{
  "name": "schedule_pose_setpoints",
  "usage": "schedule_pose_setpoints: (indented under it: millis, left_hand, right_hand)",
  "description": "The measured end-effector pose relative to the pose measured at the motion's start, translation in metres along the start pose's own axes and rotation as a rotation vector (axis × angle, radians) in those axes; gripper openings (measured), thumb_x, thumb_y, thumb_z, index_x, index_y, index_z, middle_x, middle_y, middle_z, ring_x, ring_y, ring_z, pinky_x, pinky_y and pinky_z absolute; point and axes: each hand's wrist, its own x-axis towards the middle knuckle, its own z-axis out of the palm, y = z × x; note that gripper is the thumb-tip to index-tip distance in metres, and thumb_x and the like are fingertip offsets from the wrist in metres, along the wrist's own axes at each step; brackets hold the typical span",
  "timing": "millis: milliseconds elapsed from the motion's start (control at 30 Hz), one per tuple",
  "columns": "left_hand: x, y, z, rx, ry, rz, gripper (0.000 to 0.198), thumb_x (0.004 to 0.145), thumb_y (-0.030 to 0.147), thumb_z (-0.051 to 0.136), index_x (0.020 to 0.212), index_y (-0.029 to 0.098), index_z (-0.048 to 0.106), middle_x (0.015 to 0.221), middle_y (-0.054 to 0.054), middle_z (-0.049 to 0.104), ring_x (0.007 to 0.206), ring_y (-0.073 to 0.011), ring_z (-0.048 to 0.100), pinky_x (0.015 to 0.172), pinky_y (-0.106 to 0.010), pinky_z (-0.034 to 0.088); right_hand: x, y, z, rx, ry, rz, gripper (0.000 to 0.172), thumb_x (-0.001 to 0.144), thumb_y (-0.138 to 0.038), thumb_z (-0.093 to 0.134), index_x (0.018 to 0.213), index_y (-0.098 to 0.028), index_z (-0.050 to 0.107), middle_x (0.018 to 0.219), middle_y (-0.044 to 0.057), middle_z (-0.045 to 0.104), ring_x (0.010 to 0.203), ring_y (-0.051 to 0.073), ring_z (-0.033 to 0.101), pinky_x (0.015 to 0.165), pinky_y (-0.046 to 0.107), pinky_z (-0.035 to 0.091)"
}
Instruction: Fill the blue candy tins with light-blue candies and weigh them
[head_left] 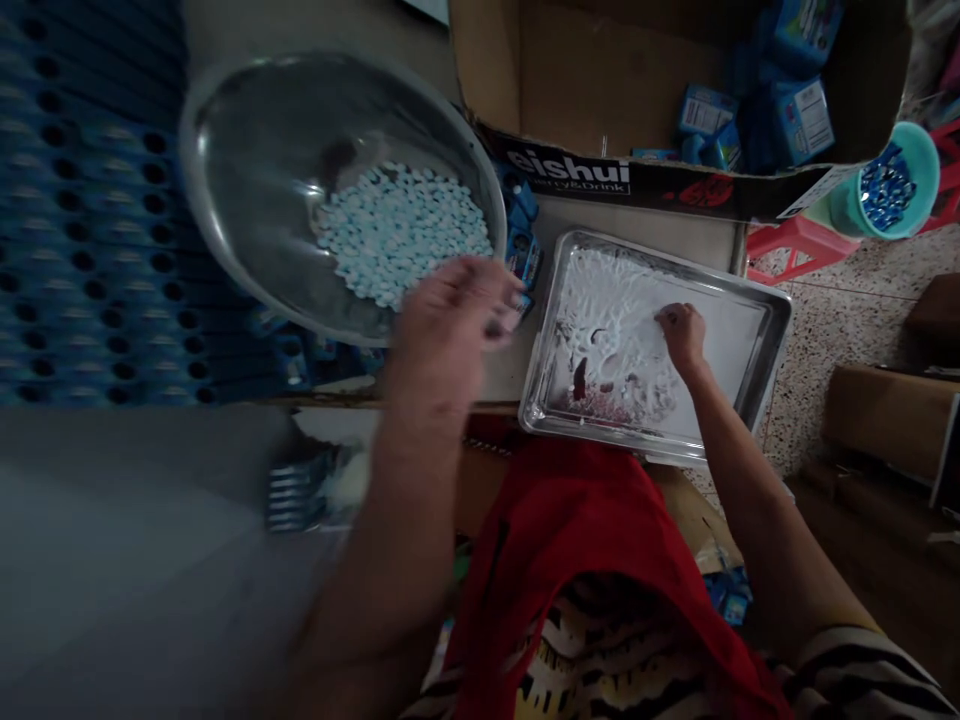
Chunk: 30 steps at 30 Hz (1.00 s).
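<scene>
So from where I'm standing: the right hand has its fingers curled down with the tips in the white powder on the metal tray. Can't tell if it's pinching anything. The left hand is a blur at the near rim of the big steel bowl, fingers loosely bent, and I can't make out a grip there either.

Progress-wise I'd guess somewhere in the middle: a good heap of pale tablets sits in the bowl, and none are visible on the tray, just smeared powder.

The tray's long side runs left to right across the person's lap edge, its right end angled slightly away. The bowl looks tipped, with the tablets pooled at its near-right side. Behind it all there's a cardboard box of blue packets.
</scene>
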Motion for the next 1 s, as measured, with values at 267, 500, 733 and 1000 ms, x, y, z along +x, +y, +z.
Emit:
schedule_pose_setpoints:
  millis: [267, 500, 733, 1000]
  left_hand:
    - [0.007, -0.022, -0.062, 0.943, 0.068, 0.648, 0.033, 0.091, 0.019, 0.073, 0.124, 0.016, 0.073, 0.133, -0.010, 0.066, 0.145, -0.0316, 0.055, 0.131, -0.051, 0.033]
    - [-0.050, -0.191, 0.003, 0.556, -0.167, -0.099, 0.034, 0.068, -0.001, 0.092, 0.078, 0.024, 0.072, 0.092, -0.003, 0.066, 0.084, -0.0209, 0.063, 0.104, -0.032, 0.050]
    - [-0.015, -0.216, 0.002, 0.406, -0.176, -0.191, 0.038, 0.060, -0.010, 0.085, 0.054, 0.024, 0.068, 0.070, -0.001, 0.063, 0.083, -0.0208, 0.063, 0.094, -0.027, 0.049]
    - [-0.001, -0.190, 0.015, 0.427, -0.033, -0.070, 0.031, 0.065, -0.004, 0.071, 0.079, 0.022, 0.079, 0.080, -0.001, 0.071, 0.079, -0.0202, 0.062, 0.086, -0.029, 0.049]
  right_hand:
    - [-0.033, 0.002, -0.014, 0.357, -0.152, 0.103, 0.024, 0.071, -0.022, 0.067, 0.090, -0.017, 0.080, 0.067, 0.001, 0.071, 0.067, 0.019, 0.066, 0.071, 0.030, 0.051]
    - [-0.120, 0.015, -0.007, 0.752, -0.317, 0.311, 0.016, 0.068, -0.031, 0.074, 0.077, -0.024, 0.063, 0.066, -0.006, 0.057, 0.063, 0.012, 0.050, 0.064, 0.025, 0.044]
    - [-0.151, 0.007, 0.042, 0.301, -0.402, 0.041, 0.017, 0.077, -0.023, 0.078, 0.087, -0.026, 0.064, 0.101, 0.006, 0.071, 0.102, 0.027, 0.061, 0.099, 0.039, 0.048]
    - [-0.139, -0.004, 0.044, 0.539, -0.358, 0.268, 0.020, 0.069, -0.028, 0.074, 0.073, -0.027, 0.054, 0.069, -0.003, 0.053, 0.073, 0.018, 0.051, 0.069, 0.027, 0.042]
